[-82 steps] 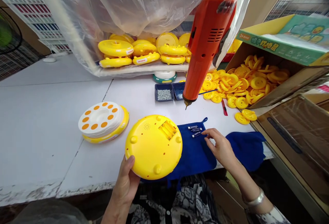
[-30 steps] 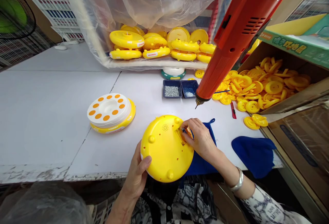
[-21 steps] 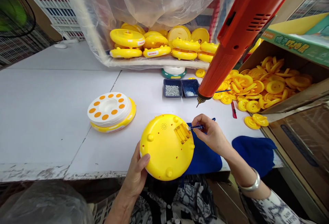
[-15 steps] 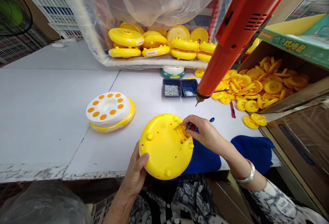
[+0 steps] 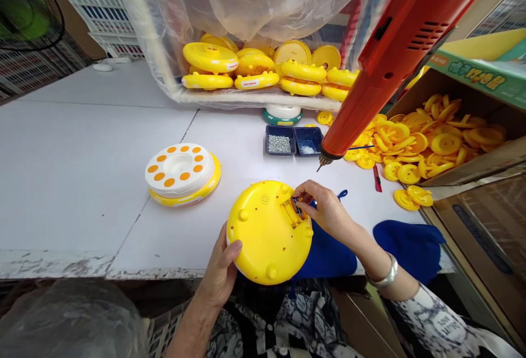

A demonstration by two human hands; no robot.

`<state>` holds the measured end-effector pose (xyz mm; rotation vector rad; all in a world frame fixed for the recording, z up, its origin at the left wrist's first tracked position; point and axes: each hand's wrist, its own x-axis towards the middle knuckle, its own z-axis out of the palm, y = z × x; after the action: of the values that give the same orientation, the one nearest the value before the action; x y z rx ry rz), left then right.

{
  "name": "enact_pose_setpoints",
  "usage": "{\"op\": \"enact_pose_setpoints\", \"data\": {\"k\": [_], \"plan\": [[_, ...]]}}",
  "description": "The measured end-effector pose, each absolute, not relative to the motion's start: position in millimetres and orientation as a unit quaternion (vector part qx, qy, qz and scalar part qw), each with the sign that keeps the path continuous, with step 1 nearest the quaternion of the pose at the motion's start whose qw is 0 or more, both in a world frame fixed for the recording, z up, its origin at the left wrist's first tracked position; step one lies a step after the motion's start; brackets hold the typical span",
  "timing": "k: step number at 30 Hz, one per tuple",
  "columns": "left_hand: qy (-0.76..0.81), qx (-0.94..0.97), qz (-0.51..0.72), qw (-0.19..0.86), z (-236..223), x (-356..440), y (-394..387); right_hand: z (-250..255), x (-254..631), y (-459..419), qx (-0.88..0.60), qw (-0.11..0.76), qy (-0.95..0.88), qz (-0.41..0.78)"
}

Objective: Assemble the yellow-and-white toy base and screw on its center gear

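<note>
The left hand (image 5: pixel 219 270) grasped a yellow plastic disc (image 5: pixel 269 232) by its lower rim, with the thumb lying across the disc's face. The disc sat low and tilted near the front edge of the table, its underside turned up. The right hand (image 5: pixel 329 210) reached over from the right and pinched a small blue item (image 5: pixel 296 202) at the battery compartment (image 5: pixel 291 212) near the disc's upper right edge. The fingers hid most of the item, so its exact kind could not be told. A blue cloth (image 5: pixel 324 256) lay just beneath and beside the disc, and a second blue cloth (image 5: pixel 405 248) lay nearer the table's right edge.

An orange electric drill (image 5: pixel 394 84) hung above the table with its bit pointing down, clear of the hands. Toward the back edge stood a two-section tray (image 5: pixel 279 140) holding small metal screws in one section. A white-and-yellow disc stack (image 5: pixel 181 169) sat left of the hands on the white table (image 5: pixel 82 182). A cardboard box (image 5: pixel 460 95) of yellow parts stood at the back right corner, and more yellow discs (image 5: pixel 209 56) sat under a plastic sheet (image 5: pixel 263 1).
</note>
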<state>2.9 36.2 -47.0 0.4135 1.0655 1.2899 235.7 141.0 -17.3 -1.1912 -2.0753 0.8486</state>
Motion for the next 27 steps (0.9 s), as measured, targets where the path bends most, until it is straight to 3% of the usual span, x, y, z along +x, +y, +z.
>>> {"op": "enact_pose_setpoints", "data": {"k": [14, 19, 27], "plan": [[0.466, 0.203, 0.567, 0.648, -31, 9, 40, -40, 234, 128, -0.489, 0.343, -0.756, 0.269], [0.482, 0.194, 0.567, 0.639, -36, 8, 38, -40, 280, 137, -0.556, 0.378, -0.71, 0.209], [0.499, 0.145, 0.559, 0.646, -53, -1, 42, -56, 327, 131, -0.601, 0.214, -0.753, 0.157]]}}
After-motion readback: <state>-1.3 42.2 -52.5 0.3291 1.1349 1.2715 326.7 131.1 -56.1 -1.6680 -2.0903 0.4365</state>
